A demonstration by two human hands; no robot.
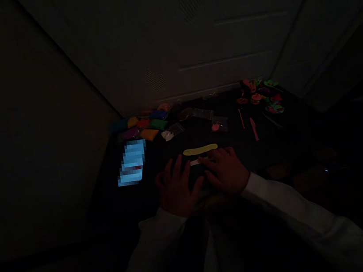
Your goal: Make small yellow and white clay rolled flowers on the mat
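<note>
In the dim light my left hand [178,191] lies palm down on the dark table with its fingers spread, just left of a thin white strip [195,162]. My right hand [228,171] rests over the right part of that strip, its fingertips touching it and hiding that end. The strip looks like a roll of modelling clay. Directly beyond it lies a longer yellow strip [200,150] with rounded ends, apart from both hands.
A lit phone [132,162] lies at left. Behind it are several coloured packets [149,134] and a white lump [167,135]. Farther right are a clear bag with something pink [215,127], a pink plastic knife [254,129], a thin pink stick [241,118] and colourful small pieces [257,98].
</note>
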